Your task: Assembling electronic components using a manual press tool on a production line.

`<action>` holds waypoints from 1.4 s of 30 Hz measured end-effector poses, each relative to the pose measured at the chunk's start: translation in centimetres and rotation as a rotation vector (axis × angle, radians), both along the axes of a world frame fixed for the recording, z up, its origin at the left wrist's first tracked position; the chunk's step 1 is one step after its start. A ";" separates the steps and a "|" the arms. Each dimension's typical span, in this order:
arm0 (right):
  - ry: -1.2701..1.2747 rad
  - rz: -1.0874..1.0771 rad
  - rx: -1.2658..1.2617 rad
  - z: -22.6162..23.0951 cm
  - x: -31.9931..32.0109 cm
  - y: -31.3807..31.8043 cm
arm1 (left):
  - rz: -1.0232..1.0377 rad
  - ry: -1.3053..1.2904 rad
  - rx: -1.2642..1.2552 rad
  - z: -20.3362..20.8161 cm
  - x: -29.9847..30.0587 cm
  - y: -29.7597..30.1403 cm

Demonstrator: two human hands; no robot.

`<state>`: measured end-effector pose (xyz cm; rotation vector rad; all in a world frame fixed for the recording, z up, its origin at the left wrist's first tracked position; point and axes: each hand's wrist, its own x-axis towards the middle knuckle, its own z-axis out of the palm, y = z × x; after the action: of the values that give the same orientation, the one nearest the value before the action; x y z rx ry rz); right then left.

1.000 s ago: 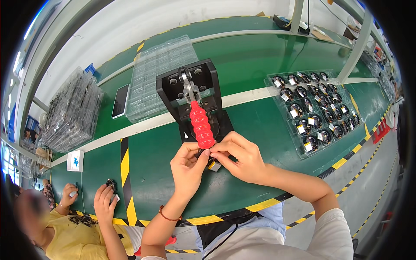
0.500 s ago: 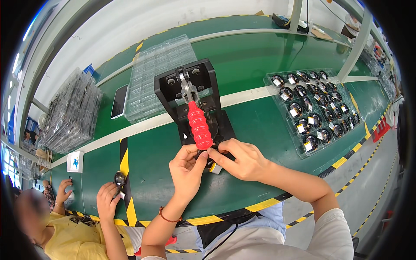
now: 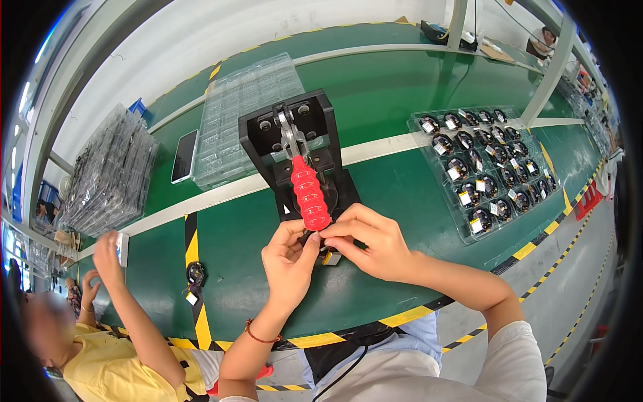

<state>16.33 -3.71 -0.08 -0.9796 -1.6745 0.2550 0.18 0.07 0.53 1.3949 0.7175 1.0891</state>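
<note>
A green bench (image 3: 388, 184) is filling most of the view. A co-worker (image 3: 120, 365) in yellow is holding an arm over its left side. At right, a clear tray (image 3: 461, 224) is carrying rows of round parts (image 3: 483, 184). At centre, a black clamp (image 3: 322, 157) is standing, its red handle (image 3: 309, 194) pointing toward the wearer. Just below the handle, the left hand (image 3: 289, 264) and right hand (image 3: 372, 244) are pinching a part (image 3: 332, 258) between fingertips; the fingers are hiding most of it, its pale end showing underneath.
</note>
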 end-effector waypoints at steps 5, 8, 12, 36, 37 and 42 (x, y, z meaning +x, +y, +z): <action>0.045 0.033 -0.041 0.0 0.2 0.1 | 0.009 -0.012 0.008 -0.3 0.0 0.0; 0.081 0.012 -0.088 0.1 0.1 0.0 | 0.009 -0.022 0.011 -0.3 0.2 -0.1; 0.089 -0.038 -0.062 -0.2 -0.2 -0.1 | 0.001 -0.078 0.022 -0.3 0.2 0.0; -0.078 -0.049 0.180 -0.7 -0.3 0.1 | -0.059 -0.065 -0.057 -0.6 -0.1 0.0; -0.092 -0.057 0.202 -0.7 -0.3 0.0 | -0.062 -0.067 -0.057 -0.5 -0.1 0.0; -0.056 -0.063 0.153 -0.6 -0.3 0.0 | -0.092 -0.101 -0.119 -0.5 -0.1 0.1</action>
<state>16.01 -3.71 -0.66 -0.9301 -1.6843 0.0568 0.10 0.15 0.06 1.2507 0.6289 1.0211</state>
